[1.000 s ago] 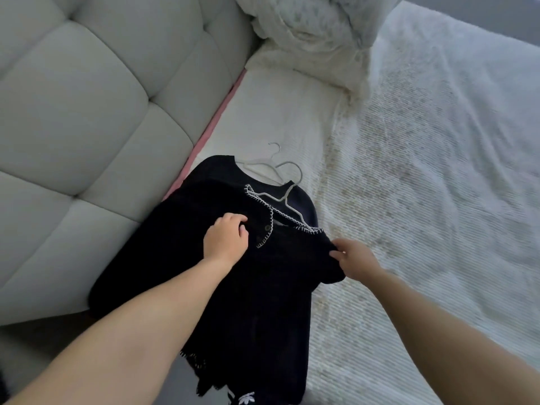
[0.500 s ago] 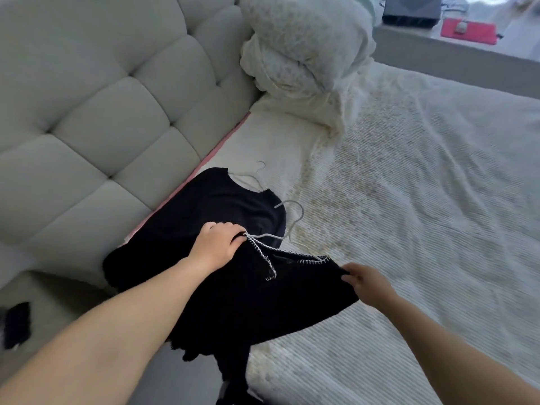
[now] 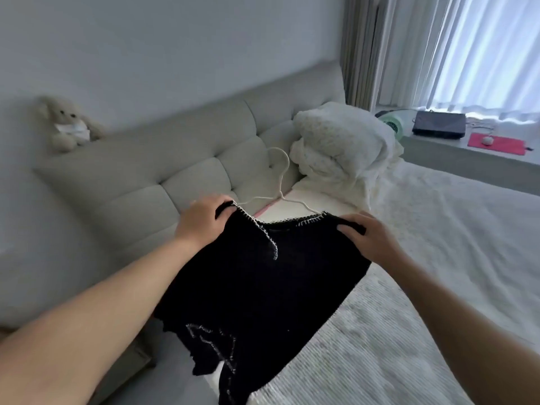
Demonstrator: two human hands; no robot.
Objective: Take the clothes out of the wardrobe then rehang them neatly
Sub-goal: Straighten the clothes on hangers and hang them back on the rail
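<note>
A black knitted top (image 3: pixel 257 276) with white stitched trim hangs on a white wire hanger (image 3: pixel 280 182), lifted above the bed's edge. My left hand (image 3: pixel 201 222) grips the top's left shoulder over the hanger arm. My right hand (image 3: pixel 365 238) grips its right shoulder. The hanger's hook sticks up between my hands, in front of the headboard. The garment's lower hem droops toward me.
A white bedspread (image 3: pixel 438 273) covers the bed on the right. The padded grey headboard (image 3: pixel 175 176) runs along the left, with a plush toy (image 3: pixel 68 124) on its top. Folded white bedding (image 3: pixel 342 144) is piled at the bed's head. A windowsill (image 3: pixel 467 153) with curtains lies beyond.
Both hands raised the black top with its hanger off the bed. The view tilted up from the mattress to the headboard, wall and window.
</note>
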